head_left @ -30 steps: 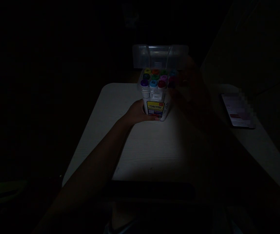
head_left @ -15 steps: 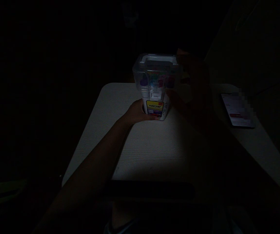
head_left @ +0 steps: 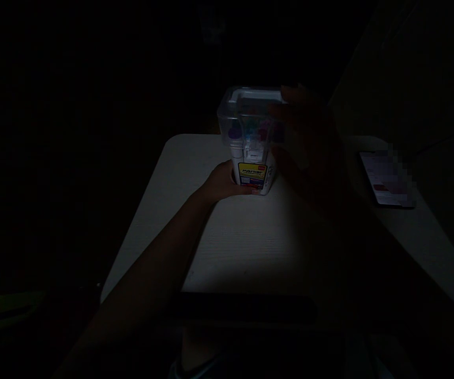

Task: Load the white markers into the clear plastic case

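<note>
Here's the box [head_left: 268, 181], clear, smooth plastic, tapering toward its base, upright near the far edge of the table [head_left: 243, 242], a pale top with fine wood-like grain and rounded corners. Over it sits the lid [head_left: 246, 93], clear too, a squarish cap with a raised rim on top; whether it is latched, I can't tell. Colour through the plastic: marker caps [head_left: 235, 132], purple, blue and reddish pink, at least three, the full count lost in blur. Count the rest: one box, one lid, one yellow-and-blue label [head_left: 253, 175] on the front, one flat phone [head_left: 383, 181] with its screen lit, well off to the right. Two hands at work! The left hand [head_left: 221, 183] comes in low, arm stretched forward, wrapped firmly around the box's base, thumb laid across the front below the label. The right hand [head_left: 308, 134] is deep in shadow, fingers arched over the lid's right side, thumb low by the front, a wide curve; too dark to say whether it has hold.
</note>
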{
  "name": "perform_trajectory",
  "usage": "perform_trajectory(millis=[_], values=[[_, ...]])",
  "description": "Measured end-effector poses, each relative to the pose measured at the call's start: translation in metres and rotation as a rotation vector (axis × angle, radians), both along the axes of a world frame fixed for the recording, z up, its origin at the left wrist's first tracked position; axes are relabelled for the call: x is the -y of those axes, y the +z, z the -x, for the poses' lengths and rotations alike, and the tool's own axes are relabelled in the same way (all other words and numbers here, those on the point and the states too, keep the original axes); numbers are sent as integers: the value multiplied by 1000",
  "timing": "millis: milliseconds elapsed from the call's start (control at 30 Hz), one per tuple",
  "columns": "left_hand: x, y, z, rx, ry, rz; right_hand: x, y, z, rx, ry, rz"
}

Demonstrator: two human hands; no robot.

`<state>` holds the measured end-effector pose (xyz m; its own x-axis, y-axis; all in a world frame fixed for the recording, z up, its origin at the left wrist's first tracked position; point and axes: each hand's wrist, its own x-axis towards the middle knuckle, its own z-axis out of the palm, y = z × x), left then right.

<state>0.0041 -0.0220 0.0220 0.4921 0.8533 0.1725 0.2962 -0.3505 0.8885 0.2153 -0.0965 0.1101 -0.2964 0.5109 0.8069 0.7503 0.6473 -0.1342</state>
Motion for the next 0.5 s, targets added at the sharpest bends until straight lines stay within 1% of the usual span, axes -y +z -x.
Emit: perform_trajectory(millis=[167, 233, 367, 433, 500], values=[[-1, -1, 0, -3, 3, -25, -4, -1, -3, -30, 52, -74], [-1, 0, -1, -4, -6, 3, -3, 1, -3, -26, 43, -25], [0, 1, -1, 6, -2, -3, 1, 7, -2, 18, -22, 159], [0, 0, 0, 0, 14, -20, 2, 9, -1, 32, -25, 172], [1, 0, 0, -6, 22, -27, 1, 10, 0, 28, 11, 139]])
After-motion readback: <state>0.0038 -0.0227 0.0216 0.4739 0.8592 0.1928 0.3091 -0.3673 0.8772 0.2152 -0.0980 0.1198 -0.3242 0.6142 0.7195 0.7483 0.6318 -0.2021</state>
